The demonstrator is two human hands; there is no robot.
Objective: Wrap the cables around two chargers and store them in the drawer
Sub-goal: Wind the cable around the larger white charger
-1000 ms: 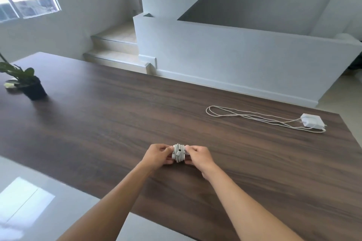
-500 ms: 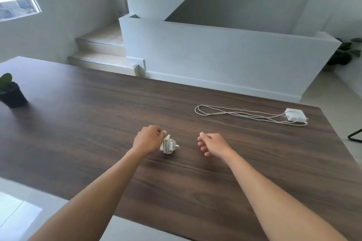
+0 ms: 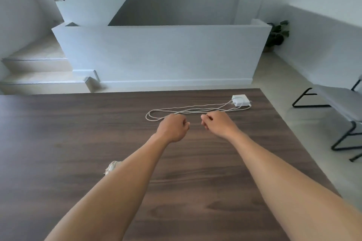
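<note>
White cable (image 3: 195, 108) lies in long loose loops across the far side of the dark wooden table (image 3: 78, 133), running to the white charger (image 3: 240, 100) at the far right edge, and both hands reach out over it. Left hand (image 3: 173, 128) hovers at the near-left bend of the loops, fingers loosely curled and holding nothing, while right hand (image 3: 219, 123) sits just beside it, right in front of the cable's middle, also half curled and empty. Back by the left forearm, the wrapped charger (image 3: 112, 166) peeks out on the table, well apart from both hands.
</note>
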